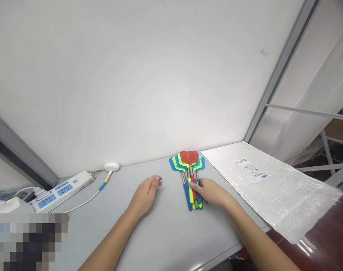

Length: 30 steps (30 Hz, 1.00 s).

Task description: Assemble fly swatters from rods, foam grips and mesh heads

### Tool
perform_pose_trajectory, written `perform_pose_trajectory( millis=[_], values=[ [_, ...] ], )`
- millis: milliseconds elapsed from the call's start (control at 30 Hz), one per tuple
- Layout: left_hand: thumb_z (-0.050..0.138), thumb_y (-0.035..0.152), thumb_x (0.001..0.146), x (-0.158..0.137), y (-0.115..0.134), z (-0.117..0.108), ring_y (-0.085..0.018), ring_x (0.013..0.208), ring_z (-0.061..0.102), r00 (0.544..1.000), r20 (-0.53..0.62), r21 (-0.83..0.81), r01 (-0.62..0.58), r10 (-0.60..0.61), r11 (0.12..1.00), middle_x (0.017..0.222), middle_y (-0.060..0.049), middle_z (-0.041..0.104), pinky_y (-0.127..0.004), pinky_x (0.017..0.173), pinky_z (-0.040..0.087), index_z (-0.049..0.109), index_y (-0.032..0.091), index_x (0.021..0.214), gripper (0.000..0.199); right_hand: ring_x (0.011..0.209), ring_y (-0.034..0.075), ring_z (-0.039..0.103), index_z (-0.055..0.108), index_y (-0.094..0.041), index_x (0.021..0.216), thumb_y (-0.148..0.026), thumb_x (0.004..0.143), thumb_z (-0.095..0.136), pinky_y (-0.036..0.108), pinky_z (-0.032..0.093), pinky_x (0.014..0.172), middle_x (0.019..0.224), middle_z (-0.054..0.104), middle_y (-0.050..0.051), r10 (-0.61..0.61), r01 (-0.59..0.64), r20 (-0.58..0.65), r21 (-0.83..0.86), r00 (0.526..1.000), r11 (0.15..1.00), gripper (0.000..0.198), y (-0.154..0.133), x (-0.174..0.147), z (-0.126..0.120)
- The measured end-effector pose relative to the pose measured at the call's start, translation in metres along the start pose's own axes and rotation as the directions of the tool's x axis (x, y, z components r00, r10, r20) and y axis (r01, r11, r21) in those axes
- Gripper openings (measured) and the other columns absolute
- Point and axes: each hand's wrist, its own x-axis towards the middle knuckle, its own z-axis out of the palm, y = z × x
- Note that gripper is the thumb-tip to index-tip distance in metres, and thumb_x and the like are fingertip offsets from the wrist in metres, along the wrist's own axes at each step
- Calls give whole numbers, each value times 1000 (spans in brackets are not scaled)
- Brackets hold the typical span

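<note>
A bunch of fly swatters (189,158) lies fanned on the grey table, heads toward the wall. A red head is on top, with yellow-green and blue ones beneath. Metal shafts join the heads to red, yellow, green and blue handles pointing toward me. My right hand (212,191) grips the handles from the right, thumb across the top; its other fingers are mostly hidden. To the left, apart from the bunch, my left hand (145,195) hovers over or rests on the table. It holds nothing, and its fingers are loosely curved.
A large white plastic mailing bag (253,180) with a label lies at right, hanging past the table edge. At left are a power strip (62,192) with plugs, a white cable (86,201) and a white rounded device (111,166). The wall (148,75) stands behind the table.
</note>
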Motion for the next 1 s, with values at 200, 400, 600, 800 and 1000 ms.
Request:
perform_pose_trajectory(
  millis=[200, 400, 600, 800, 1000],
  values=[
    [29, 56, 96, 11, 37, 11, -25, 102, 62, 987, 154, 118, 28, -46, 993, 107, -7, 69, -35, 84, 47, 58, 25, 116, 47, 66, 18, 61, 58, -19, 97, -46, 93, 44, 25, 39, 56, 78, 67, 5, -176, 165, 70, 137, 982, 977, 31, -31, -9, 34],
    [42, 60, 87, 31, 47, 1, -30, 91, 64, 955, 229, 280, 122, -189, 952, 104, -13, 67, -35, 69, 48, 59, 21, 99, 44, 68, 17, 60, 49, -20, 109, -21, 88, 41, 26, 41, 59, 83, 64, 2, -338, 301, 121, 250, 933, 920, 23, -63, -16, 72],
    [65, 59, 72, 37, 39, -11, -24, 77, 66, 935, 293, 321, 100, -199, 942, 92, -5, 69, -29, 59, 47, 57, 24, 95, 43, 66, 16, 57, 47, -19, 105, -16, 87, 40, 28, 42, 62, 85, 62, 3, -435, 380, 148, 295, 888, 877, 20, -67, -10, 92],
    [70, 56, 68, 20, 36, -4, -30, 97, 61, 964, 239, 403, 13, -119, 915, 108, -10, 65, -34, 71, 49, 54, 23, 112, 57, 70, 15, 58, 42, -18, 119, -13, 88, 41, 28, 43, 66, 101, 63, 6, -621, 573, 128, 275, 774, 772, 32, -55, -30, 101],
    [64, 35, 70, 8, 37, 7, -31, 105, 55, 966, 256, 498, -108, -27, 861, 116, -13, 61, -38, 80, 47, 54, 20, 116, 50, 64, 17, 55, 55, -20, 84, -29, 84, 52, 30, 38, 59, 78, 66, 3, -916, 990, 380, -101, 128, 96, 9, -67, -40, 139]
  ],
)
